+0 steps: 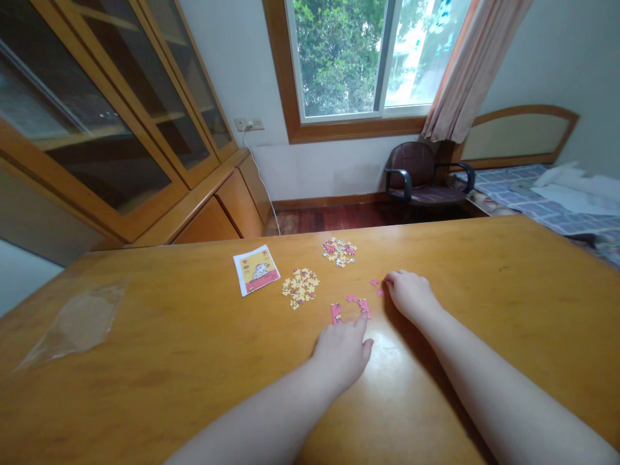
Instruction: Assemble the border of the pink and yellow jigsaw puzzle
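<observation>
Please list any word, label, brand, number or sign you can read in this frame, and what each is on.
No readable text.
Picture card: a printed drawing; any lettering is too small to read.
Yellow puzzle pieces: printed marks too small to make out.
Blue-green shapes at the window's upper right: too blurred to tell whether they are writing.

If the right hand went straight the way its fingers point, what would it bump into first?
Probably the loose pink puzzle pieces just left of the right hand, though depth is hard to judge.
</observation>
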`<control>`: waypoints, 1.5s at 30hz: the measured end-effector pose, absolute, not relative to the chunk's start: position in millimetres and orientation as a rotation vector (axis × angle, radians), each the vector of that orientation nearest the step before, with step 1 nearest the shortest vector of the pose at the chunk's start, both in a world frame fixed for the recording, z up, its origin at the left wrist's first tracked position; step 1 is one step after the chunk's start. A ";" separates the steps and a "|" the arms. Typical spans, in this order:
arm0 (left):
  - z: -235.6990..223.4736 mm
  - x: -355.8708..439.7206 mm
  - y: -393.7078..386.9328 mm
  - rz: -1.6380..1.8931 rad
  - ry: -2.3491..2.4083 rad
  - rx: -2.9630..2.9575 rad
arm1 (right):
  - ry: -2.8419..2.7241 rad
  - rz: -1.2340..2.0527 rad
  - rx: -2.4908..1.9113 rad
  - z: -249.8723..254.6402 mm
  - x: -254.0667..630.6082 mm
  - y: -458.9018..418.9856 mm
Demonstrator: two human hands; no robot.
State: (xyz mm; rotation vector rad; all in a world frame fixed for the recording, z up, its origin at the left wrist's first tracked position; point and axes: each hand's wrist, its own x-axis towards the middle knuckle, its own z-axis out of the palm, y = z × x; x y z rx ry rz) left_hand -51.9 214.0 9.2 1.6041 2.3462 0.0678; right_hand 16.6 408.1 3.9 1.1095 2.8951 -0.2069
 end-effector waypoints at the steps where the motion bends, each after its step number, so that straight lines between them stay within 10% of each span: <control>1: 9.0 -51.9 214.1 0.067 2.349 1.608 | 2.887 -0.197 1.099 5.0 17.4 407.5; 45: 7.4 -52.5 214.0 0.059 2.330 1.605 | 2.935 -0.449 0.807 2.7 17.5 391.4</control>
